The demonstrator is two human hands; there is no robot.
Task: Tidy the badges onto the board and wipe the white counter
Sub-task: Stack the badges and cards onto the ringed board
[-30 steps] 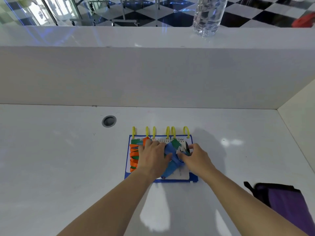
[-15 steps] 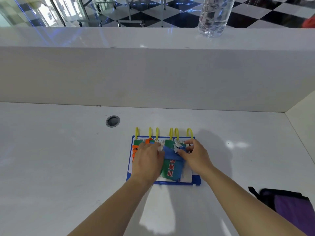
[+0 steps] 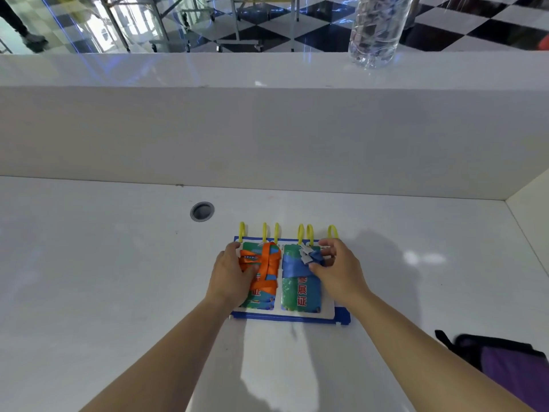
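Note:
A blue-edged white board (image 3: 341, 318) with several yellow rings along its far edge lies on the white counter (image 3: 89, 278). Two green badges lie side by side on it. The left badge (image 3: 261, 298) is wrapped in an orange lanyard; my left hand (image 3: 230, 276) rests on its left side, thumb on the lanyard. The right badge (image 3: 300, 292) carries a blue lanyard with a white tag; my right hand (image 3: 335, 270) holds that lanyard end between thumb and fingers at the badge's top right.
A purple and black cloth (image 3: 505, 370) lies at the counter's right front. A round grey cable hole (image 3: 202, 211) sits left of the board. A white wall rises behind, with a clear plastic bottle (image 3: 375, 31) on its ledge. A side wall closes the right.
My hands have moved apart. The left hand slid left onto the orange-wrapped badge, uncovering both badges. The blue lanyard bundle now lies flatter across the right badge.

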